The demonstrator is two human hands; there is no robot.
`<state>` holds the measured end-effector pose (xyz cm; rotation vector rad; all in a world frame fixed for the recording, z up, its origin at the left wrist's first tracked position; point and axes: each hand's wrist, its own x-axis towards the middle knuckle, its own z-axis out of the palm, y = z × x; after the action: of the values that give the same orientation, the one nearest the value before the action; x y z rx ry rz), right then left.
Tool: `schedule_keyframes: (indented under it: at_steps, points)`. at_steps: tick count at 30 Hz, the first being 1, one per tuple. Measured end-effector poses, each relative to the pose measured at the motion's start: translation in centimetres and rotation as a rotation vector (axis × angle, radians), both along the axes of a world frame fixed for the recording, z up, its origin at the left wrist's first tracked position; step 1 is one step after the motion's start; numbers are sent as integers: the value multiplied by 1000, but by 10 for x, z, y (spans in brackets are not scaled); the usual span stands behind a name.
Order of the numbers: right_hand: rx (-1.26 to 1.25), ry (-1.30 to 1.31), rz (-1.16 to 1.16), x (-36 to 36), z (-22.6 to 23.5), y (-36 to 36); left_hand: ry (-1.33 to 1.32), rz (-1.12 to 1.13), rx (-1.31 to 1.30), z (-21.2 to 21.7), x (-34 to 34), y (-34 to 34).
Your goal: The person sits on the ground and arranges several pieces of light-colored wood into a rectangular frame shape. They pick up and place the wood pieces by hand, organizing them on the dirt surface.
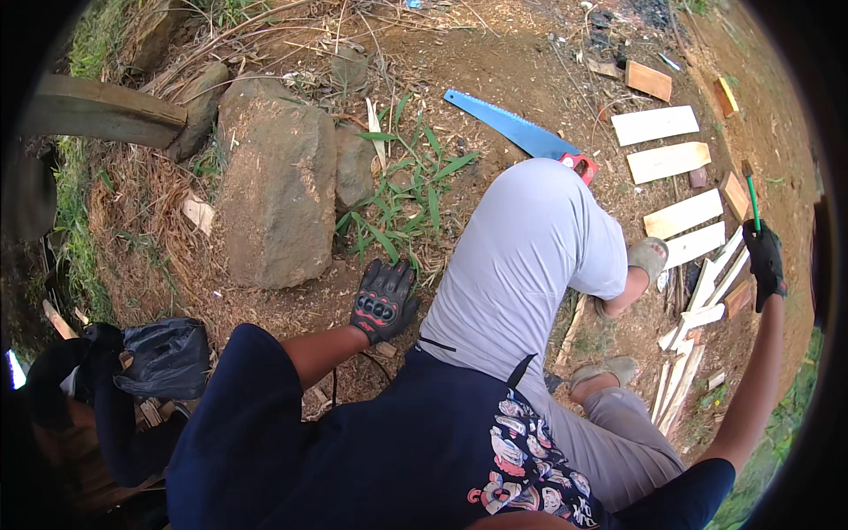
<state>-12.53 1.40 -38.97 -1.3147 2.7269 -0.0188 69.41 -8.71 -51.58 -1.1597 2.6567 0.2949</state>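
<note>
Two gloved hands are working well apart: the left hand (383, 302) is pressing flat on the dirt with fingers spread wide, just below the big rock (276, 190), while the right hand (765, 258) is gripping a green-handled tool (751, 190) at three o'clock, fingers wrapped tight around its shaft, the tool pointing up toward one o'clock. Judging from the crouch, the person is leaning on that left palm, and loose soil could be giving way under it. Raised that high, the tool could swing down onto the knee (539, 221) or the sandalled foot (647, 256) beside the wooden slats (682, 215). Lying at twelve o'clock, the blue saw (512, 126) is resting teeth-out just behind the knee, a hazard for any backward shift. Scattered offcuts (685, 353) at four o'clock are crowding the footing. A black bag (163, 358) is sitting at eight o'clock.
</note>
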Motion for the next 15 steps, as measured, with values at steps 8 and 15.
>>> schedule_keyframes:
  at_steps: [8, 15]
  points:
    - [99, 183, -15, 63, 40, 197, 84, -39, 6, -4, -7, -3]
    - [311, 88, -56, 20, -76, 259, 189, -2, 54, -18, 14, -17]
